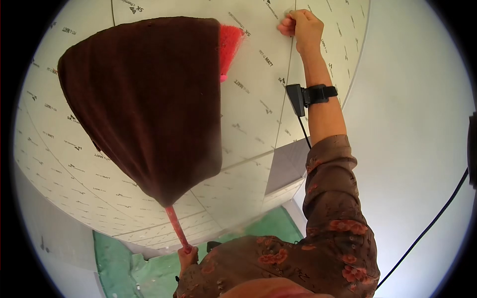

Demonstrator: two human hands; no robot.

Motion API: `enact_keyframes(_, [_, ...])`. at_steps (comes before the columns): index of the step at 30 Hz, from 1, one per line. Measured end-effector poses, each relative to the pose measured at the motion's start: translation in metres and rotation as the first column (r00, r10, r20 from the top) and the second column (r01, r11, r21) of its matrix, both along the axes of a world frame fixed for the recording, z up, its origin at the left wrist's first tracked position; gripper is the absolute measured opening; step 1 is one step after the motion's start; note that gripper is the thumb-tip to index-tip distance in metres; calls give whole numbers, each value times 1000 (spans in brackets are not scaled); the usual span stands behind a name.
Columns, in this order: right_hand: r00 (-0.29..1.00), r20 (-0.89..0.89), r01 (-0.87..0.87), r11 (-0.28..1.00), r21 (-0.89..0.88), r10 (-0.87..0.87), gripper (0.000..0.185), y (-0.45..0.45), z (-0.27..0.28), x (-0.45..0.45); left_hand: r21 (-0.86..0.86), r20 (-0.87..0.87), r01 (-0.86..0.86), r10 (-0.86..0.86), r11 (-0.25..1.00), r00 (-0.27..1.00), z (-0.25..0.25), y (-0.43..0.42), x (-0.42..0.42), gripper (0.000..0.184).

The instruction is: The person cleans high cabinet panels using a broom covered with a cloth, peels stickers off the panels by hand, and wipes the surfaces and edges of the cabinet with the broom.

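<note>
My left hand (188,257), low in the view, is closed around the red handle of a broom (178,229). A dark brown cloth (149,104) covers most of the broom head, which is raised in front of the cabinet panels. Red bristles stick out at the cloth's right edge. My right hand (304,29) is raised at the upper right, its fingers curled together against or close to a panel near a vertical seam. What it holds, if anything, cannot be made out. A black strap with a small box (308,97) sits on my right forearm.
Cabinet panels (253,107) in cream film with printed lettering span the view. A grey opening (289,164) lies between panels. A white wall (407,124) stands at right, with a black cable (432,223) across it. Green sheeting (159,273) covers the floor.
</note>
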State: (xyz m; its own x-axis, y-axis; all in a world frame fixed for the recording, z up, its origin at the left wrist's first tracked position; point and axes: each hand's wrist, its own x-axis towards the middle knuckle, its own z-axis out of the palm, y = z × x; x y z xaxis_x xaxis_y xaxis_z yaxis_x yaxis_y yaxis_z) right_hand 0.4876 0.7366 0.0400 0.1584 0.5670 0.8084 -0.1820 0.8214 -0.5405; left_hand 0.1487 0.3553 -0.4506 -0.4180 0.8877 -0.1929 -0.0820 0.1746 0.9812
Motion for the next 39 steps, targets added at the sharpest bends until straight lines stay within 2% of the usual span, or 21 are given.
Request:
enact_keyframes(5, [998, -58, 35, 993, 117, -28, 17, 5, -7, -2, -6, -5, 1, -1, 1000, 1000, 1, 0, 1, 20])
enact_keyframes(9, [999, -9, 45, 984, 172, -44, 15, 8, -11, -1, -38, -21, -16, 15, 999, 1000, -3, 3, 0, 20])
enact_keyframes(11, [954, 109, 228, 911, 343, -279, 10, 12, -11, -4, -14, -12, -11, 10, 1000, 1000, -5, 3, -1, 21])
enact_keyframes(12, [954, 109, 229, 911, 343, -281, 10, 14, -12, -6, -14, -12, -9, 9, 1000, 1000, -7, 3, -2, 21])
enact_keyframes(13, [835, 64, 449, 744, 494, -546, 9, 16, -13, -9, 0, 2, -3, 3, 1000, 1000, -10, 4, -2, 21])
enact_keyframes(14, [652, -27, 608, 501, 616, -758, 8, 16, -13, -13, 14, 15, 3, -3, 1000, 1000, -10, 4, -2, 21])
enact_keyframes(15, [586, -20, 644, 450, 619, -810, 9, 16, -17, -15, 14, 14, 4, -4, 1000, 1000, -10, 4, -1, 21])
enact_keyframes(16, [585, -20, 645, 449, 618, -811, 9, 15, -19, -17, 21, 21, 2, -2, 1000, 1000, -9, 4, 0, 21])
enact_keyframes(18, [381, -42, 729, 272, 629, -924, 11, 13, -25, -20, 27, 28, -1, 0, 1000, 1000, -10, 4, -1, 22])
enact_keyframes(22, [368, -55, 753, 263, 604, -928, 11, 13, -35, -22, 29, 27, 4, -5, 1000, 1000, -12, 3, -2, 22])
enact_keyframes(25, [420, -61, 752, 310, 582, -905, 13, 5, -41, -22, 19, 15, 0, 0, 1000, 1000, -7, 0, -1, 23])
enact_keyframes(27, [479, 20, 736, 414, 536, -878, 14, 1, -47, -22, 21, 8, -1, 1, 1000, 1000, -7, -3, -2, 24])
enact_keyframes(28, [481, 20, 734, 415, 537, -877, 14, 1, -47, -20, 27, 8, 12, -13, 1000, 1000, -8, -4, -3, 25])
enact_keyframes(30, [577, -22, 731, 504, 460, -817, 13, 1, -46, -17, 34, 9, 24, -25, 999, 1000, -11, -7, -6, 26])
enact_keyframes(34, [535, -22, 725, 445, 525, -845, 16, -2, -45, -17, 28, 6, 18, -19, 999, 1000, -14, -11, -9, 29])
enact_keyframes(37, [600, -89, 705, 472, 530, -795, 21, -7, -44, -21, 30, 5, 13, -13, 999, 1000, -11, -12, -9, 30])
enact_keyframes(39, [562, -163, 778, 451, 438, -811, 26, -5, -38, -18, 34, 6, 17, -17, 999, 1000, -9, -13, -8, 29])
